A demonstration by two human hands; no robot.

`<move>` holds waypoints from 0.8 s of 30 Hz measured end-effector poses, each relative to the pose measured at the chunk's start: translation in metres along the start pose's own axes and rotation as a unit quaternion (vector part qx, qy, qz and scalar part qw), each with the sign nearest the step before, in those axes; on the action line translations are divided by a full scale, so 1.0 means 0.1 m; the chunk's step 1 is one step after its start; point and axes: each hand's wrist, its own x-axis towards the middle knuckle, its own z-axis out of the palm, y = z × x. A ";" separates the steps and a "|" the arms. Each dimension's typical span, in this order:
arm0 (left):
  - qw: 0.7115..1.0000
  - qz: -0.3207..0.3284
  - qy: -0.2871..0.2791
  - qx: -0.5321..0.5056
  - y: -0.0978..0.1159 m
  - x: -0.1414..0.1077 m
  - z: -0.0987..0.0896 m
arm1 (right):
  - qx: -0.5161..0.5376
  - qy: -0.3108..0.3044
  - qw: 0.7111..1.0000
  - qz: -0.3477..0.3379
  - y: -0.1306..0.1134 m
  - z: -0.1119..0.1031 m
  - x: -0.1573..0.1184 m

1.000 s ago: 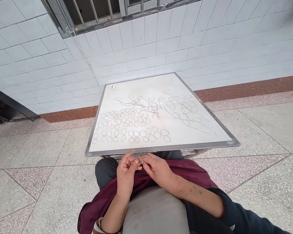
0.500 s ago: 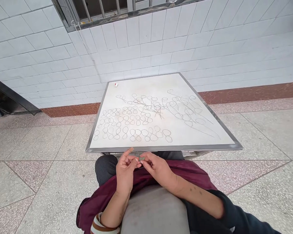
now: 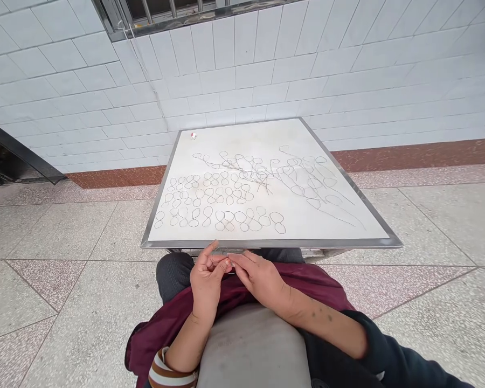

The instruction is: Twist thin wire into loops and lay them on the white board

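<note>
My left hand (image 3: pixel 207 279) and my right hand (image 3: pixel 262 281) meet over my lap, just below the near edge of the white table (image 3: pixel 178 240). Thumb and index finger of the left hand pinch a thin wire loop (image 3: pixel 231 272), mostly hidden by the fingers. The right fingertips press on the same small spot and touch the left ones. On the tabletop lie several small figure-eight wire loops (image 3: pixel 277 222) in rows at the left and middle. Longer wires with looped ends (image 3: pixel 335 197) spread over the right and back.
A small red and white item (image 3: pixel 193 136) sits at the table's back left corner. Behind the table stands a white tiled wall (image 3: pixel 254 70) with a barred window (image 3: pixel 173 11) and a hanging cord (image 3: pixel 156 94). Speckled floor (image 3: pixel 105 302) surrounds the table. Maroon cloth (image 3: pixel 170 328) covers my lap.
My right fingers have closed in on the left fingertips, and the greenish bit between them is now hidden. The camera view has shifted slightly.
</note>
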 end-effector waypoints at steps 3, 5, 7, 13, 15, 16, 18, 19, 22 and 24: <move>1.000 0.000 0.005 0.029 0.02 0.00 0.00 | -0.045 0.004 0.999 -0.028 0.00 0.00 -0.01; 0.999 0.005 0.008 0.053 0.04 -0.01 0.01 | -0.045 0.004 0.999 -0.028 -0.01 0.00 -0.01; 0.997 0.014 0.010 0.069 0.06 0.00 0.01 | -0.012 0.002 1.000 -0.008 -0.02 0.00 0.00; 1.000 0.006 0.000 0.024 0.02 0.01 0.01 | 0.152 -0.018 0.983 0.106 -0.03 0.00 0.05; 1.000 -0.008 0.002 -0.013 -0.02 0.02 0.00 | 0.156 -0.014 0.984 0.087 -0.01 -0.01 0.05; 0.999 -0.016 0.005 -0.030 -0.03 0.02 0.00 | 0.148 -0.014 0.986 0.073 0.00 -0.01 0.05; 0.998 -0.025 0.009 -0.054 -0.06 0.03 0.00 | 0.123 -0.017 0.991 0.052 0.02 -0.01 0.04; 0.998 -0.024 0.010 -0.060 -0.06 0.03 0.01 | 0.116 -0.017 0.992 0.049 0.03 0.00 0.04; 0.997 -0.010 0.021 -0.068 -0.05 0.05 0.05 | 0.169 -0.007 0.982 0.087 0.02 0.02 0.04; 0.997 0.001 0.044 -0.069 -0.03 0.06 0.07 | 0.272 -0.018 0.948 0.165 0.00 0.04 0.05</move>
